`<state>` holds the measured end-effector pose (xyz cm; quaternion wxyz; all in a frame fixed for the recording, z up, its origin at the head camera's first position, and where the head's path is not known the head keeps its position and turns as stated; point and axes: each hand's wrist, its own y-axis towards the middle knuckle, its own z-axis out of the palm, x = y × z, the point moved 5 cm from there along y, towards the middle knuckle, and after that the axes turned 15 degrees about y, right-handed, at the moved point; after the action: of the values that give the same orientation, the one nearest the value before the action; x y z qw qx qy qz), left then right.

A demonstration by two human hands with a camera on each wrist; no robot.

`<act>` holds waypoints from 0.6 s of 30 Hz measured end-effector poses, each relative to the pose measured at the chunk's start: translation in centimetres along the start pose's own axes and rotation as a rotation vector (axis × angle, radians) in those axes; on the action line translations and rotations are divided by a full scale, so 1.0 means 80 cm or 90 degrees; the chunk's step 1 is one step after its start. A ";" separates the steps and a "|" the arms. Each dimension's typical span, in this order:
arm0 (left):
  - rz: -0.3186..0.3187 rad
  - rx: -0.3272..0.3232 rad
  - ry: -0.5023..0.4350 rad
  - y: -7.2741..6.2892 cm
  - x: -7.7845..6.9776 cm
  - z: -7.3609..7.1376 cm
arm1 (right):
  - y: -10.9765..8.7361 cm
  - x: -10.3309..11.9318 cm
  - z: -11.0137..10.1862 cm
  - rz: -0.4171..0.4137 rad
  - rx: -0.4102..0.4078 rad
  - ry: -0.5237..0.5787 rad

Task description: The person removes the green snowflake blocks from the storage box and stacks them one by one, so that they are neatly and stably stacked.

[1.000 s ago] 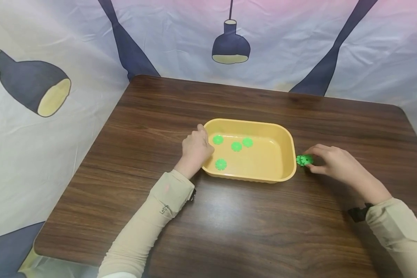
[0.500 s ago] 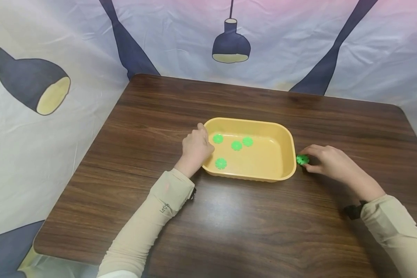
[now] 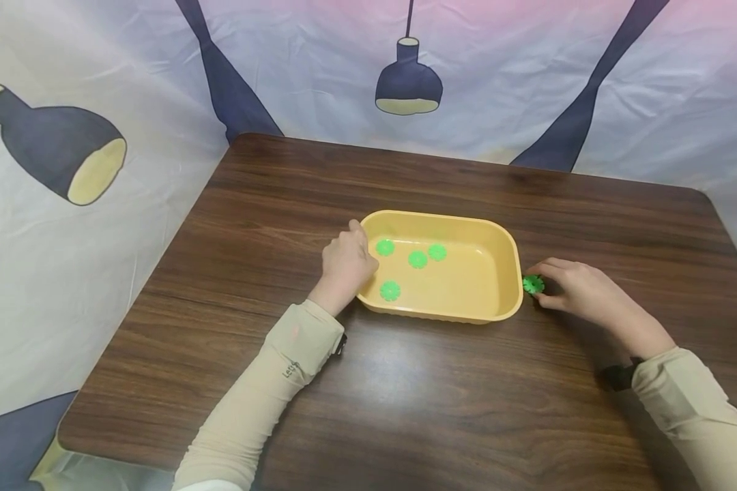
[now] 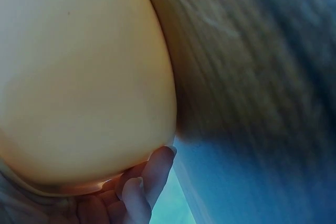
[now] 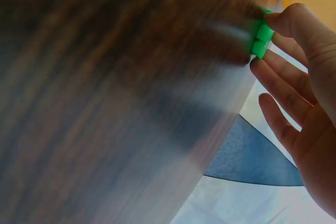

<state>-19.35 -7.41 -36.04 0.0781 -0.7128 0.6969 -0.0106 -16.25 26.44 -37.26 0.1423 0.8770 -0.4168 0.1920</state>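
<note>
Gripping the left end of the yellow basin, your left hand sits near the frame's centre, its fingers curled over the rim. Your right hand, right of centre, is nearly closed, pinching a green flower-shaped piece between thumb and fingertips. That piece is at your right fingertips, just outside the basin's right end; you can't tell whether they touch. Four more green pieces lie inside the basin, between your hands.
</note>
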 end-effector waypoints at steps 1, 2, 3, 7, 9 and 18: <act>0.000 -0.001 0.001 0.000 0.000 0.000 | 0.000 0.000 0.000 0.000 0.001 0.001; 0.000 -0.002 0.001 0.000 0.000 0.000 | 0.000 0.000 0.000 0.002 0.003 0.001; 0.000 -0.001 0.001 0.000 0.000 0.000 | -0.001 0.000 -0.001 0.005 0.004 0.001; -0.002 0.003 0.004 0.000 0.001 0.000 | 0.000 0.004 -0.006 0.023 -0.006 0.006; -0.003 0.004 0.006 0.000 0.001 0.000 | 0.000 0.007 -0.010 0.033 -0.020 0.004; -0.003 0.008 0.004 0.001 0.001 0.000 | 0.004 0.018 -0.033 0.025 -0.209 -0.006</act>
<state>-19.39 -7.48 -36.09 0.0806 -0.7138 0.6955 -0.0171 -16.29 26.34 -34.26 0.2782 0.8344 -0.4604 0.1201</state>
